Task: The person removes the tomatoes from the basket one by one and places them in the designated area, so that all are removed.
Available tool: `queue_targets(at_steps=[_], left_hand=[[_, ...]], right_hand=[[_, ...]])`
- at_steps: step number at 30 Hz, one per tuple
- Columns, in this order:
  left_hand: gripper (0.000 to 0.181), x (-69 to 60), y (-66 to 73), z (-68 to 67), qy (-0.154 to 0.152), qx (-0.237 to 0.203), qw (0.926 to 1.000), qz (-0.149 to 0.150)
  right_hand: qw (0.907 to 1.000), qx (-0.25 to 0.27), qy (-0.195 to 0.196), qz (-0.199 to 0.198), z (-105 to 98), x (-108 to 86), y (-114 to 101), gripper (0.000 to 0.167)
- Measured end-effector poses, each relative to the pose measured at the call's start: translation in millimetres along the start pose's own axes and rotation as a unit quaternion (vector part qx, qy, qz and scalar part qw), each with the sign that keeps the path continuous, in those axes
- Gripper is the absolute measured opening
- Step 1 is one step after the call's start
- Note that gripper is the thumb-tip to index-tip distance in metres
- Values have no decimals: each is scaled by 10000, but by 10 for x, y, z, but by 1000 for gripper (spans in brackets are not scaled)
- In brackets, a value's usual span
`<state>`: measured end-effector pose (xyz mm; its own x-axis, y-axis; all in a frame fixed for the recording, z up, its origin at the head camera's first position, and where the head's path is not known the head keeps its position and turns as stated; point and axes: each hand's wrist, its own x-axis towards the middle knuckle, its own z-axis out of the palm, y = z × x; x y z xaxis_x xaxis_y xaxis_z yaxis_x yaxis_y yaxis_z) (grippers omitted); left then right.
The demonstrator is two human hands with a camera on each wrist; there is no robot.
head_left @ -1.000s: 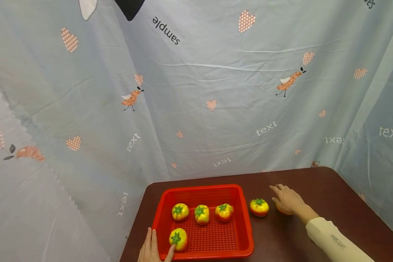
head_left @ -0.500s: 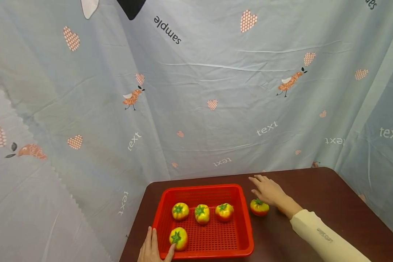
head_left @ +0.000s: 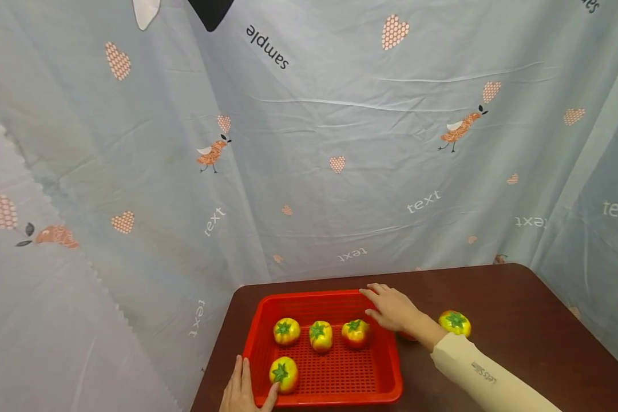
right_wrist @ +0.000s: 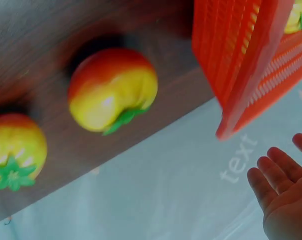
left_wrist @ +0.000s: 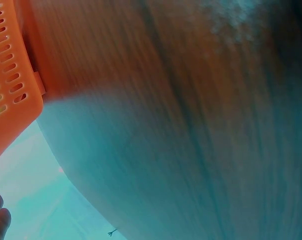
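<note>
In the head view a red basket (head_left: 335, 399) holds several yellow-red fruits with green tops, one (head_left: 284, 375) at its near left. The left hand (head_left: 244, 389) lies at the basket's left near corner, fingers straight along the rim, thumb beside that fruit. Over the basket's right far corner hovers the right hand (head_left: 391, 308), fingers extended and nothing held. Beneath its wrist, one fruit outside the basket is mostly hidden; the right wrist view shows this fruit (right_wrist: 113, 90) whole, apart from the hand (right_wrist: 288, 200). Fingertips of the left hand (left_wrist: 0, 217) show in the left wrist view.
Another fruit (head_left: 455, 323) sits on the brown table (head_left: 525, 320), behind the right forearm. A printed light-blue curtain (head_left: 309, 200) hangs along the table's far side and continues at both sides.
The right hand has moved left, from above the rightmost fruit, past the nearer one, to the basket's right edge. The left hand keeps its place at the basket.
</note>
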<state>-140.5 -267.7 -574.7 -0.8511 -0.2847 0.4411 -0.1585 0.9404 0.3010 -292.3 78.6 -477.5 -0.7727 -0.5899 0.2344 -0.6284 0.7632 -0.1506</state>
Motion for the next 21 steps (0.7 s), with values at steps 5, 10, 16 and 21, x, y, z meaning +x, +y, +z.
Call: queue_targets(at_steps=[5, 10, 16, 21], left_hand=[[94, -14, -17, 27, 378, -108, 9990, 222], [93, -19, -39, 41, 660, -200, 9970, 361], [93, -30, -43, 47, 623, -198, 9973, 338], [94, -19, -52, 48, 569, -121, 9976, 378]], right_hand=[[9997, -27, -224, -113, 136, 33, -158, 47], [9983, -18, -573, -62, 291, 52, -307, 49], [9948, -180, -997, 55, 475, 38, -382, 50], [9930, -380, -1114, 69, 576, 45, -381, 48]])
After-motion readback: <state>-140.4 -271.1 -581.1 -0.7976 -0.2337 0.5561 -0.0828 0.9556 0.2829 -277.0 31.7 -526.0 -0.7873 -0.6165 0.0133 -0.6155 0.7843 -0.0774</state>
